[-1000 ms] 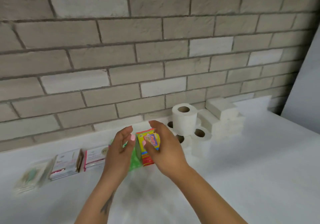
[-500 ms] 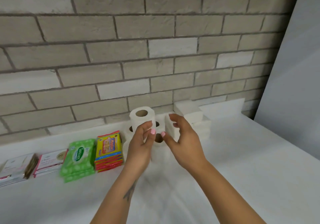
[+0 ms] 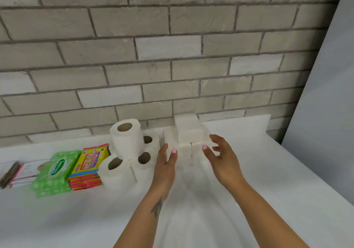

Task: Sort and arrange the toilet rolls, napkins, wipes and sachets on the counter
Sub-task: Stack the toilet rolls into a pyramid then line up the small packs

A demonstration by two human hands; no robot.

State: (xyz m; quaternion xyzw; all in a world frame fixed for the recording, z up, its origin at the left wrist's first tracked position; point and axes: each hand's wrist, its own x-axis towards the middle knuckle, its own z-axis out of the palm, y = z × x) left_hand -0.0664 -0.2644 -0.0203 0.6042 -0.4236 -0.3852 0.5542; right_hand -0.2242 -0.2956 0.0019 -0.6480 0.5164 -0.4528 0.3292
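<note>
Hands, both open, have left the toilet rolls [image 3: 126,152]: left hand [image 3: 164,168] and right hand [image 3: 223,161] now flank the napkin stack [image 3: 188,136], next for straightening

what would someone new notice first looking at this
Probably the two hands, left hand and right hand, open on either side of the pile of white napkin packs by the brick wall. Next, the toilet rolls stacked just left of them, then the bright green wipes pack and the yellow-red packs further left.
</note>
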